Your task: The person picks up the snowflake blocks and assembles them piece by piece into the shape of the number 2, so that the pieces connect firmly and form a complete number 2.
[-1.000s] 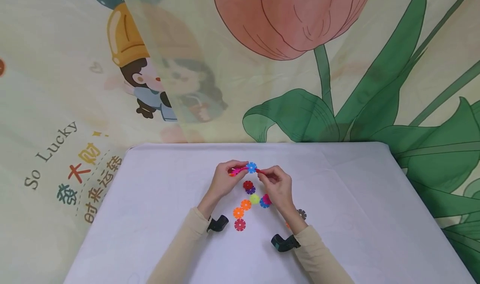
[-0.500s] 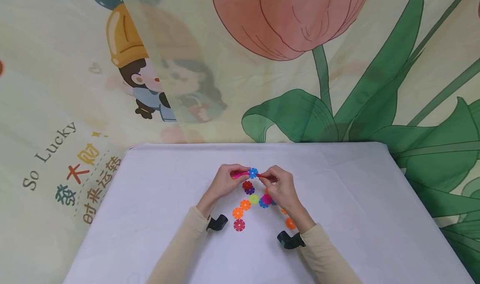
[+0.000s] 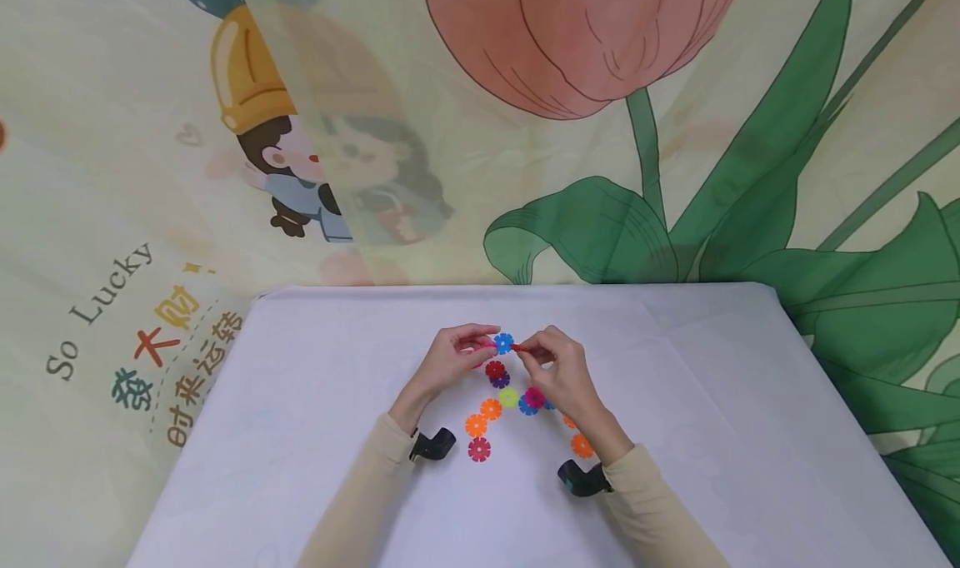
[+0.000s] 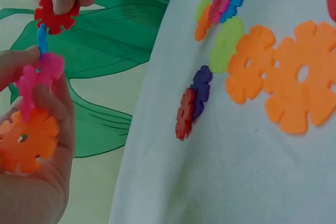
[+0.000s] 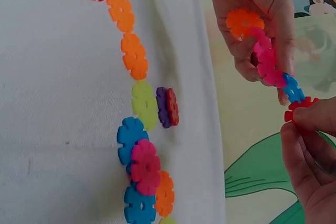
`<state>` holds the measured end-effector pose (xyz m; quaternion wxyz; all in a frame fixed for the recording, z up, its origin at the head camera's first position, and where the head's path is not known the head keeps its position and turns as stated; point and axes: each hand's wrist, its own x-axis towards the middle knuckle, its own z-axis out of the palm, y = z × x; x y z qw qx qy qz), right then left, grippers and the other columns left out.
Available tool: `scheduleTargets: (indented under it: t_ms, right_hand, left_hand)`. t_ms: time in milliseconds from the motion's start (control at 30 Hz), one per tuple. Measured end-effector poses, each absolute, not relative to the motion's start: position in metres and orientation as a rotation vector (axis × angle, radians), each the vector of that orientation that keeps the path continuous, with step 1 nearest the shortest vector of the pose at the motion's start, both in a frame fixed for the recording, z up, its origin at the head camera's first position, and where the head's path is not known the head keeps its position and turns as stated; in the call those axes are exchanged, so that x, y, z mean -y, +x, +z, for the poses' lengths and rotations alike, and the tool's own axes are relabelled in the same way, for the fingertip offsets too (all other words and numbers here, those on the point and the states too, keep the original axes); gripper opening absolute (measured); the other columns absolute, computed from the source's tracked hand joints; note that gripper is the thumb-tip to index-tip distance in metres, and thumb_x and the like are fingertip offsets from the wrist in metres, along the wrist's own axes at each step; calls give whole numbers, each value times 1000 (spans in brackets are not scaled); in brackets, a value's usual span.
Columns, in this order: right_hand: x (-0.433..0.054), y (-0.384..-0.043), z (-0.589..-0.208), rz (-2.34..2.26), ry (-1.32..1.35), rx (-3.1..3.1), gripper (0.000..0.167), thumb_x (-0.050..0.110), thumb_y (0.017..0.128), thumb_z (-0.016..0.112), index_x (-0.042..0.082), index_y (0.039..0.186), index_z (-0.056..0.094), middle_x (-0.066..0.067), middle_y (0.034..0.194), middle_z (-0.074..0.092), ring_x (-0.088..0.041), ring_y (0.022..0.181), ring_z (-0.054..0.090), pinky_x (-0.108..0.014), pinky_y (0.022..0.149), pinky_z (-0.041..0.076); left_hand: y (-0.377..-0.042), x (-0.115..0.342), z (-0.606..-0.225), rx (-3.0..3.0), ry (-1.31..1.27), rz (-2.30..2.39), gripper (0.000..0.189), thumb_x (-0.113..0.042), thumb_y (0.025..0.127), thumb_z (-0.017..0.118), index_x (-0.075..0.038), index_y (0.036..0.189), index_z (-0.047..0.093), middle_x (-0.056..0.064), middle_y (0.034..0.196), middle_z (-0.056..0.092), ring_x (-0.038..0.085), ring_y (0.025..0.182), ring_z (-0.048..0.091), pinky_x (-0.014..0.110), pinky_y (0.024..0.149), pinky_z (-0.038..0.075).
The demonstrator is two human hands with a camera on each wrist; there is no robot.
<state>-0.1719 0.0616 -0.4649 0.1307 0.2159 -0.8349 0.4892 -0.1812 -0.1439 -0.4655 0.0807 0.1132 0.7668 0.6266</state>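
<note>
Above the table my left hand holds a short chain of plastic snowflake discs by its pink disc. An orange disc at one end of the chain lies against the palm. At the other end a blue disc sticks out past the left fingertips. My right hand pinches a red disc between thumb and fingers. In both wrist views the red disc's edge meets the blue disc's edge, the two set at an angle.
On the white table below lie more discs: a red disc, orange discs, a lime disc and a pink disc over blue ones. Close by, a dark red disc overlaps a purple one. A printed cloth hangs behind.
My right wrist has shifted right, uncovering an orange disc and covering a dark grey one. The left fingers have straightened a little. The red disc stays at the blue disc's edge.
</note>
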Motion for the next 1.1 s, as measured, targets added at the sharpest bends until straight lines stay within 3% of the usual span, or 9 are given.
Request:
scheduleTargets:
  t_ms: [100, 300, 467, 600, 867, 1100]
  right_hand:
    - [-62, -171, -468, 1392, 650, 2440, 8, -2, 82, 77, 2, 87, 72, -2, 81, 60, -14, 71, 63, -22, 66, 56]
    - [-61, -171, -477, 1378, 661, 2404, 13, -6, 80, 77, 3, 88, 74, -1, 81, 59, -14, 75, 64, -25, 68, 57]
    - [-61, -169, -487, 1442, 655, 2287, 17, -8, 79, 77, 2, 90, 73, -1, 81, 59, -15, 76, 66, -25, 70, 57]
    - [-60, -167, -493, 1487, 652, 2217, 18, -10, 78, 77, 2, 91, 73, -2, 81, 60, -16, 76, 66, -23, 70, 57]
    - [-57, -165, -491, 1414, 676, 2228, 18, -13, 77, 76, 0, 89, 72, -3, 81, 59, -16, 76, 67, -28, 71, 58]
    - [-56, -163, -497, 1435, 660, 2181, 19, -12, 76, 77, 1, 90, 73, -2, 81, 61, -15, 73, 66, -22, 70, 57]
  left_hand:
    - [-181, 144, -467, -2304, 348, 1875, 32, -8, 90, 71, 2, 121, 67, 15, 102, 70, 31, 89, 67, 49, 77, 57]
    - [-178, 141, -466, -2311, 317, 1925, 31, -3, 86, 75, 6, 115, 69, 16, 93, 70, 47, 87, 66, 26, 69, 57]
    - [-167, 136, -442, -2392, 392, 1867, 30, -1, 86, 74, 10, 113, 68, 19, 92, 70, 32, 78, 67, 21, 67, 55]
    - [-163, 134, -435, -2411, 412, 1844, 29, 0, 85, 74, 11, 112, 69, 22, 97, 70, 21, 81, 67, 20, 69, 54]
    - [-177, 136, -467, -2447, 400, 1823, 30, -3, 85, 76, 6, 112, 71, 20, 102, 71, 18, 83, 65, 19, 69, 53]
    - [-178, 138, -468, -2452, 417, 1804, 31, -10, 84, 78, 1, 113, 73, 14, 101, 71, 17, 83, 65, 22, 71, 55]
